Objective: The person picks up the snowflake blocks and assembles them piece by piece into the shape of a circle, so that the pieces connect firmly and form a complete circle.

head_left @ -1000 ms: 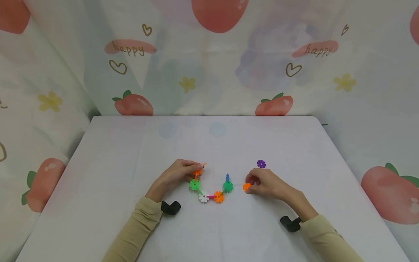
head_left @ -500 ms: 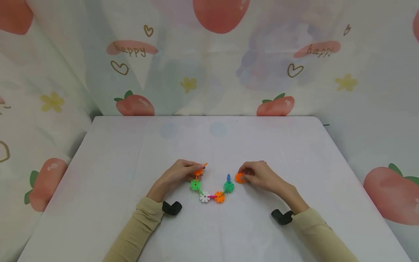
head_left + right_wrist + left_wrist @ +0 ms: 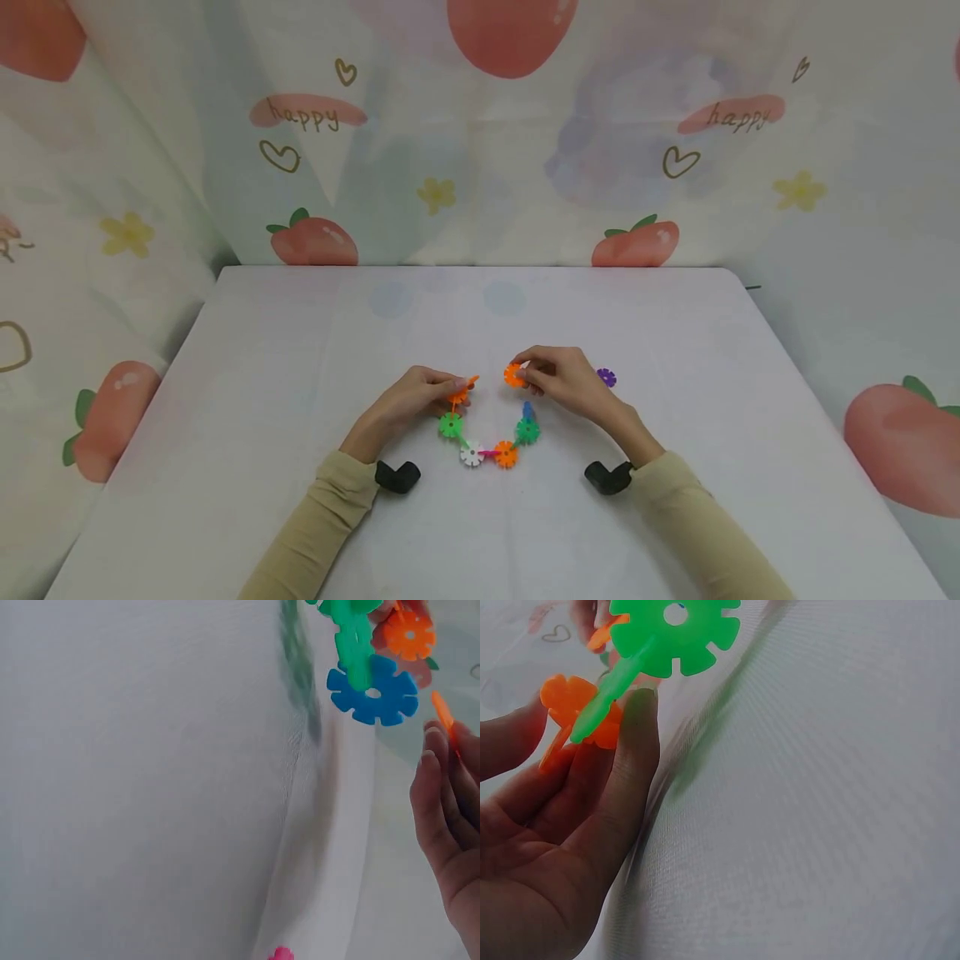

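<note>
A U-shaped chain of notched plastic snowflake discs hangs in front of me in the head view. My left hand [image 3: 416, 402] pinches the orange snowflake disc [image 3: 564, 696] at its left end. From there run a light green disc [image 3: 451, 425], a white disc [image 3: 472, 453], a pink one seen edge-on, an orange disc [image 3: 506, 454] and a darker green disc [image 3: 528, 431]. A blue disc [image 3: 394, 694] forms the right end. Between thumb and fingers, my right hand [image 3: 564, 379] holds a separate orange snowflake disc [image 3: 513, 375], above the blue one and apart from it.
A purple snowflake disc [image 3: 606, 377] lies on the white tabletop [image 3: 360, 542], just right of my right hand. Something small and pink [image 3: 282, 953] shows at the bottom of the right wrist view. Printed cloth [image 3: 480, 167] hangs behind the table and along both sides.
My right hand has moved left and away from me with its orange disc, from beside the chain to above its blue end. The left hand stays almost where it was.
</note>
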Demonstrator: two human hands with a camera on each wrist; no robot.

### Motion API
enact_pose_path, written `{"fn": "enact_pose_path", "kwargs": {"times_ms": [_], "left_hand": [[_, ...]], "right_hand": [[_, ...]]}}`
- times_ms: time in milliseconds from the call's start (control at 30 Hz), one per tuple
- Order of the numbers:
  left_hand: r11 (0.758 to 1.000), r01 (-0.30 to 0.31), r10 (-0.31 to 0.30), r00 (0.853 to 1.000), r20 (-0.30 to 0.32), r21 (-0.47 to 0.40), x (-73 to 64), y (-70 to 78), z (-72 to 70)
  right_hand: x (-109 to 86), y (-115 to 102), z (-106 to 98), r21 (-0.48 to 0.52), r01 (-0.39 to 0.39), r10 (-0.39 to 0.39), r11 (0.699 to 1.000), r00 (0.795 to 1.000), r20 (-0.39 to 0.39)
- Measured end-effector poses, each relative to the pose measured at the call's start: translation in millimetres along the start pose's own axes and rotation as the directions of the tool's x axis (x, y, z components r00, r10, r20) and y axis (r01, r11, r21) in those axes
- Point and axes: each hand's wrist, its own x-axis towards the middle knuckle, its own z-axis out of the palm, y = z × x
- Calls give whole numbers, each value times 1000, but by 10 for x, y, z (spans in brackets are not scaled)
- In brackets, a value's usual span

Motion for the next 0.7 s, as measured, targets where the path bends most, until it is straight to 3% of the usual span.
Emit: {"fn": "enact_pose_path", "kwargs": {"times_ms": [467,700], "left_hand": [[999,-52,52,999,8,-3,10,-17,14],[999,-49,50,997,-58,24,13,1,48]], "right_hand": [[202,-78,221,101,-65,59,993,996,63],[251,-62,224,166,-98,78,981,990,120]]}}
